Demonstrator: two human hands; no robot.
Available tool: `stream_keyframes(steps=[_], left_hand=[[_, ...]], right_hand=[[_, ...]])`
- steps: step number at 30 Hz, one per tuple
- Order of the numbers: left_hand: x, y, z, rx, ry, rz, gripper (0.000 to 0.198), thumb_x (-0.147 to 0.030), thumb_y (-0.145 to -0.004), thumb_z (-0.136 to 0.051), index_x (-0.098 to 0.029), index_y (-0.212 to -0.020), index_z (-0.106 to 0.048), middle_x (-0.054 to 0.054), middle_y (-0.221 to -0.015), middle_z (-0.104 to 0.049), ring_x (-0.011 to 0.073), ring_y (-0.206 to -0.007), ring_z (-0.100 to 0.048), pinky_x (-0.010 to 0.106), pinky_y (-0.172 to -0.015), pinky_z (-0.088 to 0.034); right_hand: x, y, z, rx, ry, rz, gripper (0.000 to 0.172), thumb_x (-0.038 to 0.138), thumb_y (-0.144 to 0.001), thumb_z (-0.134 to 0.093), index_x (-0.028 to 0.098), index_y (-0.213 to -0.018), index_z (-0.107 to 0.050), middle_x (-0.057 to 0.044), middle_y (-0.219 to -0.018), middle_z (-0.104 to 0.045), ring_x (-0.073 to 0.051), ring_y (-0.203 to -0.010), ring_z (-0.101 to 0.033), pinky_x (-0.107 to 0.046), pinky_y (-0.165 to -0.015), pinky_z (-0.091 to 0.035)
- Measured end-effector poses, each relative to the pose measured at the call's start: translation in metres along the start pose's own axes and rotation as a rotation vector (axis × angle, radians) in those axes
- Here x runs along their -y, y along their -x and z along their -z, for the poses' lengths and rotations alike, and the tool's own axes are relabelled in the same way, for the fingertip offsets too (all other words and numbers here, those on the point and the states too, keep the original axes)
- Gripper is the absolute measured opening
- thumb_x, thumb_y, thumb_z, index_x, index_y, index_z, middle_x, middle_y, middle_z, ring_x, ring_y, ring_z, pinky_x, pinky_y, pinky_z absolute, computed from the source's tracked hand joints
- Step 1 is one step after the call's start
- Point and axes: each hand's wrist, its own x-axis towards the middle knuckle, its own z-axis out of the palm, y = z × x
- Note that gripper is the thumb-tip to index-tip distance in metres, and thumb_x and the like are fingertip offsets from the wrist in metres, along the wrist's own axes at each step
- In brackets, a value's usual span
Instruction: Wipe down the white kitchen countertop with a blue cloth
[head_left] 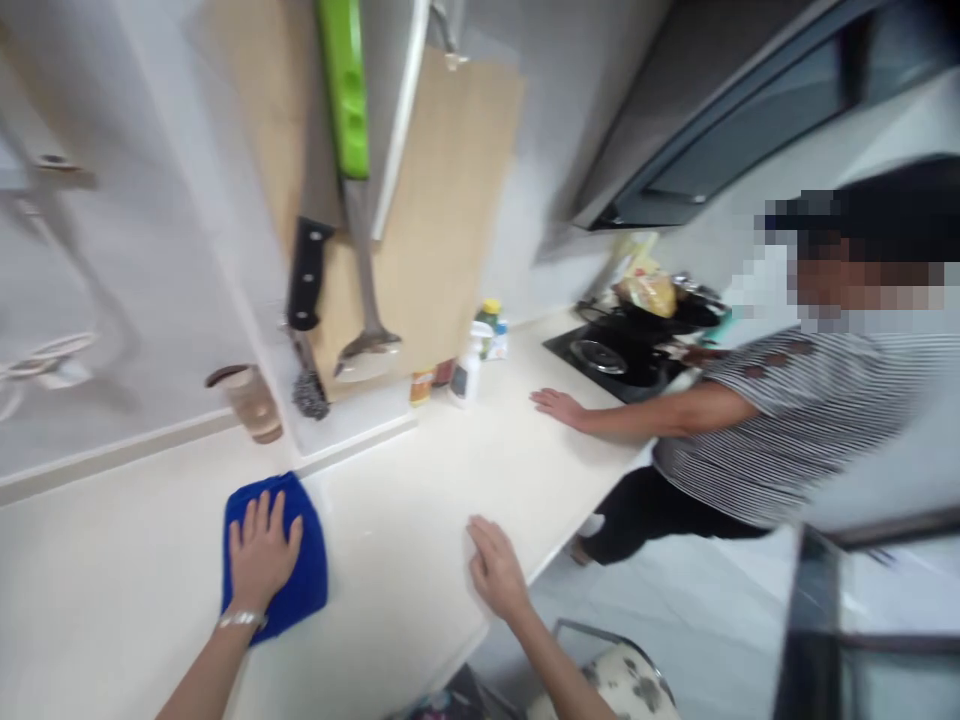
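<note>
**Item 1:** a soft blue microfibre cloth (pixel 313 570), lying flat on a cream stone countertop (pixel 397 540), just out from the raised back ledge.

**Item 2:** the left hand (pixel 259 560), open and palm down on the cloth, fingers spread, pinching nothing. A silver bracelet (pixel 241 619) circles the wrist.

**Item 3:** the right hand (pixel 496 572), open with fingers lightly curved, empty, resting on the bare countertop near its outer edge and well apart from the cloth.

**Handling note:** a flat, spread hand appears to share pressure evenly through the cloth, with the palm centred so the edges lie smooth. The free hand, planted on the stone, seems well placed to steady the body.

**Surroundings:** a pale wooden cutting board (pixel 450 200) stands against the wall, beside a black-handled kitchen knife (pixel 307 272) and a green-handled metal spatula (pixel 343 85). A wire scourer (pixel 310 395) and a clear tumbler (pixel 251 403) sit near the ledge. Further along, a co-worker in a striped shirt (pixel 810 420) rests one hand (pixel 559 407) on the counter beside a black gas hob (pixel 600 357).
</note>
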Motion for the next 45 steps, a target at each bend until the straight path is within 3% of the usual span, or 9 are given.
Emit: stream_keyframes(steps=[7, 12, 25, 30, 33, 36, 40, 43, 45], left_hand=[[-0.045, 0.077, 0.007, -0.038, 0.134, -0.295, 0.071, -0.042, -0.093, -0.030, -0.019, -0.160, -0.021, 0.015, -0.160, -0.035, 0.0337, -0.151, -0.025, 0.064, -0.118, -0.024], [-0.079, 0.094, 0.000, 0.051, 0.143, -0.490, 0.076, -0.041, -0.089, -0.040, -0.026, -0.160, -0.018, 0.010, -0.156, -0.043, 0.0314, -0.148, -0.034, 0.060, -0.119, -0.027], [-0.172, 0.026, -0.028, 0.263, 0.172, -0.814, 0.062, -0.041, -0.096, -0.044, -0.022, -0.155, -0.036, 0.008, -0.162, -0.032, 0.0287, -0.151, -0.028, 0.054, -0.122, -0.027], [-0.208, -0.010, -0.045, 0.369, 0.237, -0.781, 0.059, -0.038, -0.095, -0.048, -0.021, -0.151, -0.042, 0.009, -0.161, -0.034, 0.0285, -0.151, -0.028, 0.056, -0.123, -0.023], [-0.208, -0.011, -0.036, 0.476, 0.322, -0.729, 0.054, -0.033, -0.094, -0.048, -0.018, -0.146, -0.049, 0.012, -0.157, -0.041, 0.0283, -0.149, -0.032, 0.056, -0.122, -0.027], [-0.189, -0.004, 0.003, 0.618, 0.552, -0.642, 0.040, -0.034, -0.097, -0.044, -0.020, -0.128, -0.065, 0.010, -0.143, -0.059, 0.0251, -0.137, -0.050, 0.048, -0.116, -0.040], [-0.151, 0.007, 0.112, 0.718, 1.014, -0.315, 0.033, -0.043, -0.099, -0.047, -0.022, -0.100, -0.073, 0.005, -0.105, -0.075, 0.0169, -0.093, -0.069, 0.029, -0.084, -0.056], [-0.125, 0.026, 0.209, 0.701, 1.460, -0.154, 0.032, -0.046, -0.099, -0.051, -0.019, -0.088, -0.066, 0.002, -0.078, -0.066, 0.0084, -0.053, -0.053, 0.021, -0.049, -0.044], [-0.112, 0.049, 0.260, 0.564, 1.703, -0.093, 0.038, -0.055, -0.096, -0.051, -0.021, -0.082, -0.061, -0.002, -0.064, -0.056, 0.0053, -0.039, -0.036, 0.022, -0.041, -0.036]], right_hand=[[0.003, -0.011, 0.004, 0.050, 0.021, -0.037, 0.067, 0.005, -0.072, -0.047, 0.019, -0.137, -0.051, -0.013, -0.142, -0.056, -0.024, -0.135, -0.048, -0.054, -0.117, -0.039], [0.006, -0.014, 0.009, 0.093, 0.032, -0.043, 0.067, 0.006, -0.071, -0.048, 0.017, -0.137, -0.049, -0.013, -0.144, -0.054, -0.024, -0.137, -0.046, -0.052, -0.119, -0.036], [0.003, -0.012, 0.017, 0.110, -0.035, -0.067, 0.066, 0.004, -0.075, -0.045, 0.018, -0.139, -0.049, -0.012, -0.145, -0.053, -0.023, -0.137, -0.046, -0.053, -0.119, -0.037], [0.000, -0.010, 0.016, 0.091, -0.064, -0.062, 0.062, 0.004, -0.078, -0.043, 0.020, -0.138, -0.050, -0.010, -0.145, -0.053, -0.022, -0.138, -0.046, -0.052, -0.119, -0.037], [-0.004, -0.007, 0.013, 0.073, -0.062, -0.053, 0.059, 0.004, -0.081, -0.041, 0.020, -0.137, -0.051, -0.010, -0.143, -0.055, -0.021, -0.138, -0.046, -0.052, -0.118, -0.039], [-0.008, 0.002, 0.010, 0.048, -0.051, -0.029, 0.055, 0.006, -0.085, -0.040, 0.020, -0.137, -0.053, -0.010, -0.141, -0.057, -0.021, -0.137, -0.047, -0.052, -0.116, -0.041], [-0.006, 0.006, 0.007, -0.112, -0.018, -0.063, 0.049, 0.012, -0.089, -0.041, 0.020, -0.136, -0.054, -0.013, -0.138, -0.058, -0.025, -0.132, -0.052, -0.054, -0.109, -0.048], [0.009, -0.018, 0.006, -0.154, -0.041, -0.047, 0.049, 0.015, -0.092, -0.041, 0.019, -0.139, -0.051, -0.014, -0.143, -0.054, -0.026, -0.136, -0.047, -0.054, -0.109, -0.047], [0.028, -0.047, -0.001, -0.095, -0.067, 0.037, 0.048, 0.016, -0.093, -0.040, 0.017, -0.140, -0.050, -0.014, -0.145, -0.052, -0.026, -0.141, -0.040, -0.054, -0.114, -0.041]])
